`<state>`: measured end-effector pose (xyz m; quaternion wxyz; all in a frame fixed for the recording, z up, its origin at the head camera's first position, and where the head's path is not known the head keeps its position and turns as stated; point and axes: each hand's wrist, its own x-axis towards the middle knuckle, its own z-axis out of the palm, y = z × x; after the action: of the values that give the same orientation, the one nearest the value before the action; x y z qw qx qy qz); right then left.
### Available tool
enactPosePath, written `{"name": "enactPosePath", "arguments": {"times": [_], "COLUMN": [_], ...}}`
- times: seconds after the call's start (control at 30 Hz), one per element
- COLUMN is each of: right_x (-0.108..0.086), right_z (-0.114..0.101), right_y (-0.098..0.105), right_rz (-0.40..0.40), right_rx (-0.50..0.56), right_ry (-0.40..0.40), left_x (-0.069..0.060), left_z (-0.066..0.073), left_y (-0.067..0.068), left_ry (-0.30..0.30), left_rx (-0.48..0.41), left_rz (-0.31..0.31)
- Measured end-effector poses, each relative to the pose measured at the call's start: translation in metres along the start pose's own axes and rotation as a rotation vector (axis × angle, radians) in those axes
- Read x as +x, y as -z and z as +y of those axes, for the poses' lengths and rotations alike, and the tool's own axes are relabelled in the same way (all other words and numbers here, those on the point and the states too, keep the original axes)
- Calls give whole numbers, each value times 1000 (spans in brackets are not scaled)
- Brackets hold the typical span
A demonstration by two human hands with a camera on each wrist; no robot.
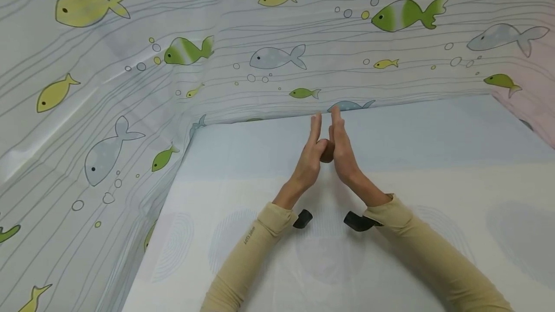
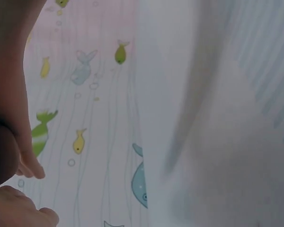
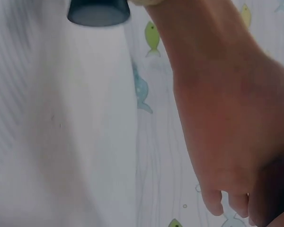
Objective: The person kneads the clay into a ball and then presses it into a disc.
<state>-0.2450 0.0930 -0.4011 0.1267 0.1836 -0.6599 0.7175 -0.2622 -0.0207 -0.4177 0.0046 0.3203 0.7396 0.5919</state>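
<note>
Both hands up over the counter [image 1: 225,194], roughly in line with the middle of its far edge, maybe a bit left. Brown rounded object [image 1: 327,152] sits between the two palms, seen against the pale blue band [image 1: 247,150] along that far edge; both wrist views show fish-print between it and the counter surface, so it is off the counter. Left hand [image 1: 309,162]: fingers straight, pointing toward the far edge, palm on the object's left side, thumb close against it. Right hand [image 1: 344,155]: fingers straight too, same direction, palm at the object's right side. Neither hand's fingers wrap round it; it is pressed between them. Fingertips of the two hands are near each other but apart. In the wrist views the object is dark and cut by the frame; surface detail can't be told. Tan sleeves [image 1: 247,249] on both arms, small dark lettering on the left one. A black device [image 1: 302,219] by the left wrist, another black piece [image 1: 361,221] by the right. Counter cover white with faint pale circular patterns [image 1: 234,237]. Fish-print sheet [image 1: 277,28] hangs behind the far edge and along the left edge, pinkish part past the far right corner.
</note>
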Motion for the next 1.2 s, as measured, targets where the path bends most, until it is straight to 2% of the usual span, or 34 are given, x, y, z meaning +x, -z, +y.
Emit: {"name": "enactPosePath", "arguments": {"times": [0.07, 0.17, 0.3, 0.5, 0.67, 0.9, 1.07, 1.2], "right_x": [3, 7, 7, 6, 5, 0, -7, -13], "right_z": [3, 7, 13, 20, 19, 17, 15, 13], "right_y": [2, 5, 8, 10, 10, 7, 3, -1], "right_rz": [12, 26, 14, -4, -36, -78, -123, -151], "right_rx": [-1, -3, -24, 16, 27, 14, 5, 49], "right_ry": [-10, -39, -79, -118, -132, -147, -165, -171], "left_x": [-3, -9, -13, -12, -9, 2, 8, 13], "left_z": [2, 3, 4, 9, 16, 20, 22, 21], "left_y": [-2, -6, -12, -13, -9, -5, 2, 8], "left_ry": [10, 11, -7, -41, -61, -95, -87, -64], "left_rx": [-23, -37, -1, 30, 43, 52, 71, 53], "left_rz": [-21, -16, 14, 8, 14, 35, 68, 88]}}
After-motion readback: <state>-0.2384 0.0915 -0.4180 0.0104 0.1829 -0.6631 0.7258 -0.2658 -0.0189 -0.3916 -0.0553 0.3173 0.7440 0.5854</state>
